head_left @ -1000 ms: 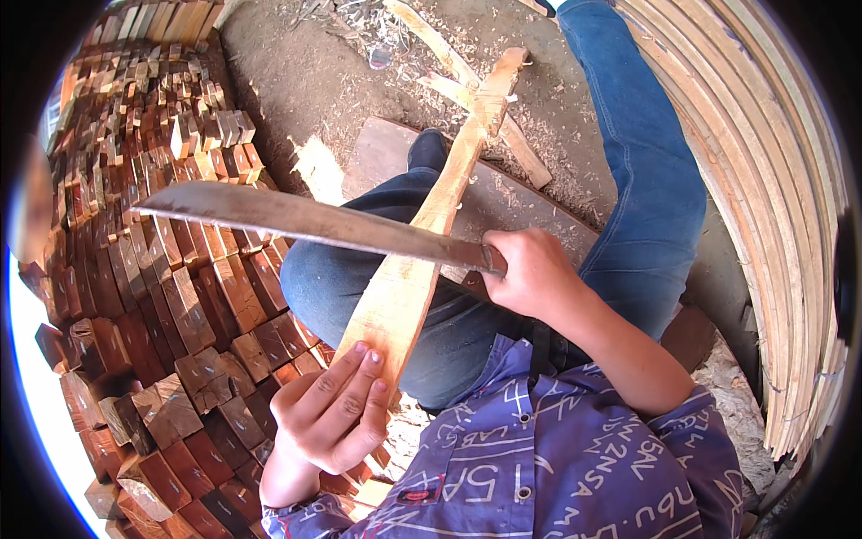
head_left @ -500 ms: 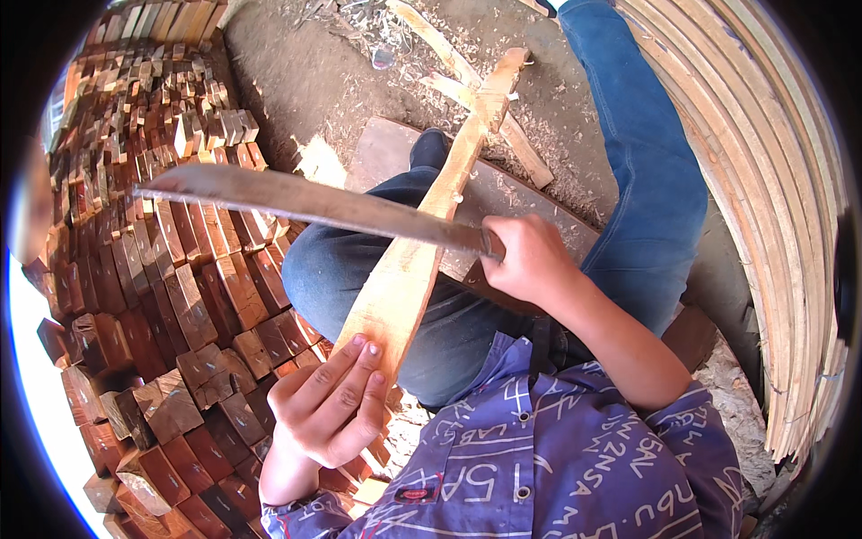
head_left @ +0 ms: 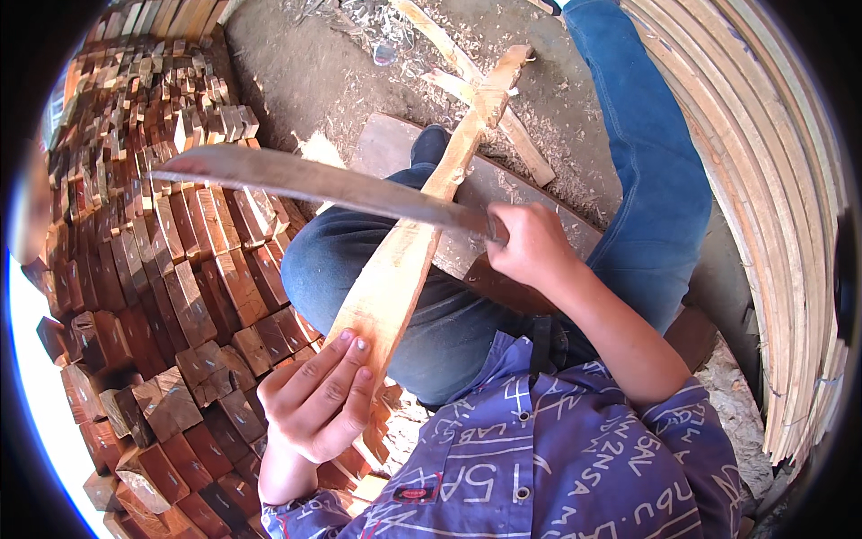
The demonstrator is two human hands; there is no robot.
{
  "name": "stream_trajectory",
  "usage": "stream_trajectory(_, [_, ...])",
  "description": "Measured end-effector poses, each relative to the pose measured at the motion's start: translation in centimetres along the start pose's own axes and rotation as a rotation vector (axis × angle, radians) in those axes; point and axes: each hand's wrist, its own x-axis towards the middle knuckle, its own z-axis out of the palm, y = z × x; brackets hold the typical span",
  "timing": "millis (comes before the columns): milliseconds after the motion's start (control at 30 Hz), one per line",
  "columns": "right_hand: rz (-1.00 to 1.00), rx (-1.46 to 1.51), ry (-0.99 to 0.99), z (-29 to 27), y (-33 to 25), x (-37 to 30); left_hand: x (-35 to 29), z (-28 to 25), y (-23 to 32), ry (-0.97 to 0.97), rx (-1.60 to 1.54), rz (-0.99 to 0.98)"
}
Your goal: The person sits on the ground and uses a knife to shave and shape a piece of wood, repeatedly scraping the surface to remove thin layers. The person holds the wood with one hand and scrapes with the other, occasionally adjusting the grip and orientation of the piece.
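Across head-view centre, 7 to 1 o'clock: tapered wooden board (head_left: 402, 256) | 7 o'clock: left hand (head_left: 316, 402) grips its near end, thumb hidden | 3 o'clock: right hand (head_left: 534, 247) clasps machete (head_left: 325, 186), tip toward 10, blade crossing above board, contact unclear | 9 o'clock: stacked wood blocks (head_left: 189, 301)

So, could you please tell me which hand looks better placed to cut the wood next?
Probably the right hand: it grips the machete, which lies across the wood in view. The left hand is holding the wood's near end.
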Motion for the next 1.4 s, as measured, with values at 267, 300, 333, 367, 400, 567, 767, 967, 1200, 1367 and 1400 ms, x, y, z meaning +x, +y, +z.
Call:
stream_trajectory(267, [0.122, 0.083, -0.067, 0.0, -1.5, -0.1, -1.3, 1.2, -0.5, 0.080, -0.014, -0.067])
stream_trajectory(300, [0.062, 0.116, -0.070, -0.4, -2.6, -0.5, -1.1, 1.1, -0.2, 0.057, -0.017, -0.054])
stream_trajectory(333, [-0.054, 0.130, -0.073, -0.3, -3.1, -0.7, -0.9, 0.9, 0.1, 0.034, -0.019, -0.042])
stream_trajectory(367, [-0.116, 0.090, -0.061, 0.0, -3.0, -0.3, -0.6, 0.7, 0.3, 0.023, -0.023, -0.055])
stream_trajectory(400, [-0.182, 0.051, -0.054, 0.2, -2.7, 0.2, -0.6, 0.6, 0.2, 0.039, -0.025, -0.060])
stream_trajectory(567, [0.293, -0.032, 0.038, 0.6, 6.3, 3.7, -1.2, 0.9, -0.8, 0.061, -0.037, -0.064])
stream_trajectory(767, [0.238, 0.193, 0.077, -0.1, 3.5, 1.9, 1.4, 0.1, 0.3, 0.089, -0.042, -0.119])
stream_trajectory(967, [-0.018, 0.114, 0.184, 1.1, 2.1, 2.2, 2.3, -0.8, 0.2, 0.106, -0.098, -0.217])
stream_trajectory(1200, [0.295, 0.088, 0.112, 0.7, 6.6, 4.3, 1.0, -0.1, 0.3, 0.125, -0.125, -0.347])
stream_trajectory(1367, [0.132, 0.273, 0.045, 0.8, 1.1, 2.2, 0.6, 0.2, 1.0, 0.178, -0.132, -0.399])
stream_trajectory(1400, [0.052, 0.295, 0.059, 1.0, 0.3, 2.1, 0.7, 0.2, 1.1, 0.187, -0.141, -0.437])
